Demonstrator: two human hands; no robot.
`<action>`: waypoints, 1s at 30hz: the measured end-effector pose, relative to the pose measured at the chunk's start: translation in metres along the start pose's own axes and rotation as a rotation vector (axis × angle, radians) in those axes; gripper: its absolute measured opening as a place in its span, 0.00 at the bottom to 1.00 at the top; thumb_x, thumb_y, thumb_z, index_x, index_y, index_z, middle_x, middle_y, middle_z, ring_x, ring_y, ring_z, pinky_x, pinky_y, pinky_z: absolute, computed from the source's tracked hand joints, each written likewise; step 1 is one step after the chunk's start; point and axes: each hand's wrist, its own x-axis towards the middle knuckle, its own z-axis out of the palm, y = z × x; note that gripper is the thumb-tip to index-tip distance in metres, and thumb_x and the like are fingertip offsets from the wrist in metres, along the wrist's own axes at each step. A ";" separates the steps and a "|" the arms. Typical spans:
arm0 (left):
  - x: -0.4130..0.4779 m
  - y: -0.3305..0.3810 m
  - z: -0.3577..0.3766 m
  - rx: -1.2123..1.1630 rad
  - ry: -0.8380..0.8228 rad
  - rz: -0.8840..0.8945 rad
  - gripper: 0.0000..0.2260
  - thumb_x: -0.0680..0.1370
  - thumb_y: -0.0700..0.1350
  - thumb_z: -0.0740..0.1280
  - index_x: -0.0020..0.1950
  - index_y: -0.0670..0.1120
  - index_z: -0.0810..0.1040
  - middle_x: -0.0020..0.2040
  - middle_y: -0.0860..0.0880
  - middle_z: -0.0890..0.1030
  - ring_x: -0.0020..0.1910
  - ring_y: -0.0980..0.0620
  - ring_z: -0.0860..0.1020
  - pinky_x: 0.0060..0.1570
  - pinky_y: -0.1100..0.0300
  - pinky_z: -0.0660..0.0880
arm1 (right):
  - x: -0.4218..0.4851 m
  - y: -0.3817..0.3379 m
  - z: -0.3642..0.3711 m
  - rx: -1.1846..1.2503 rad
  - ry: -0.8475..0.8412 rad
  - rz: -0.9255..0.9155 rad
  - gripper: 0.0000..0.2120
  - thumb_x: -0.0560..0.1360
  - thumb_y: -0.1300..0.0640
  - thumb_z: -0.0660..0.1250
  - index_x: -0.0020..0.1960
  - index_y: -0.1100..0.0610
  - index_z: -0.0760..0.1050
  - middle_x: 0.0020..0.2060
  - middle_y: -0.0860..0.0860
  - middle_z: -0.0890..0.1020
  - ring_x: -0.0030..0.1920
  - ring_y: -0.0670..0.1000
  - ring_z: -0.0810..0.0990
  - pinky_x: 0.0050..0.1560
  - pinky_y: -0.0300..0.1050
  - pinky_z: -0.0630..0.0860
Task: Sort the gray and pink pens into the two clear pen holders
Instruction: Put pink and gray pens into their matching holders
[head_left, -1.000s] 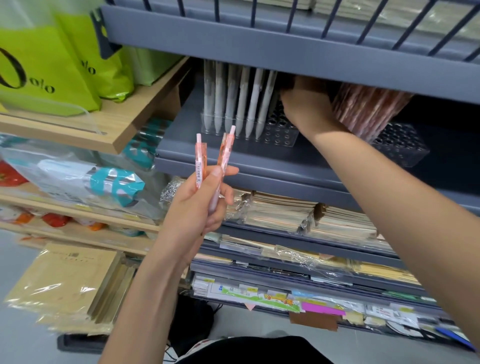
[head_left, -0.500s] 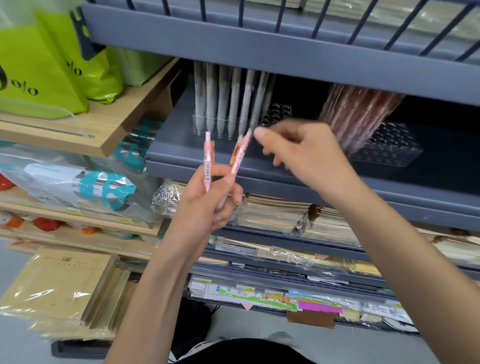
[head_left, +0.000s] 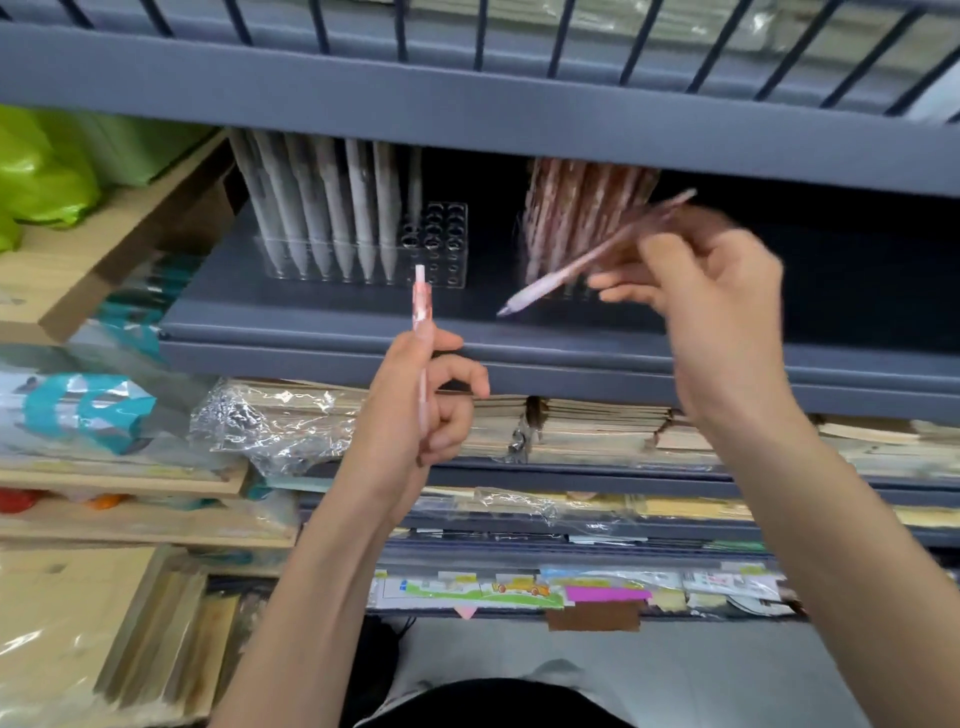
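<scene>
On the grey shelf (head_left: 322, 317) stand two clear pen holders. The left holder (head_left: 441, 244) carries a row of several gray pens (head_left: 332, 213), with empty holes at its right end. The right holder is mostly hidden behind a bunch of pink pens (head_left: 576, 213). My left hand (head_left: 410, 410) grips one pink pen (head_left: 422, 306) upright in front of the shelf edge. My right hand (head_left: 711, 312), blurred by motion, pinches a second pink pen (head_left: 576, 265) held slanted, tip down to the left, just before the pink bunch.
A grey shelf lip with bars (head_left: 467, 98) hangs low over the holders. Stacks of wrapped paper goods (head_left: 597, 426) fill the shelves below. Green bags (head_left: 41, 176) and wooden shelves (head_left: 119, 244) are at the left. Flat brown packets (head_left: 88, 623) lie at the lower left.
My right hand has taken one of the two pink pens from my left hand and carried it right, toward the pink bunch. My left hand now holds a single pen.
</scene>
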 end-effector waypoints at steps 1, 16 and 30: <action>0.001 -0.001 0.004 -0.036 -0.011 -0.009 0.15 0.81 0.57 0.57 0.51 0.46 0.70 0.37 0.45 0.79 0.21 0.54 0.59 0.21 0.64 0.52 | 0.004 -0.001 -0.011 -0.024 0.072 -0.054 0.07 0.77 0.63 0.62 0.48 0.57 0.78 0.38 0.52 0.85 0.38 0.56 0.85 0.41 0.45 0.81; 0.001 -0.016 0.041 0.229 0.090 0.092 0.14 0.83 0.53 0.59 0.53 0.50 0.83 0.35 0.52 0.74 0.23 0.57 0.61 0.22 0.64 0.59 | 0.068 0.024 -0.058 -0.544 0.054 -0.258 0.09 0.75 0.53 0.62 0.45 0.54 0.80 0.40 0.52 0.84 0.44 0.51 0.84 0.50 0.49 0.80; 0.003 -0.025 0.057 0.205 0.277 0.185 0.04 0.75 0.45 0.67 0.45 0.51 0.82 0.33 0.49 0.73 0.29 0.53 0.68 0.31 0.62 0.68 | 0.086 0.013 -0.041 -0.692 -0.171 -0.113 0.11 0.79 0.43 0.62 0.47 0.48 0.79 0.45 0.46 0.84 0.52 0.51 0.81 0.60 0.46 0.74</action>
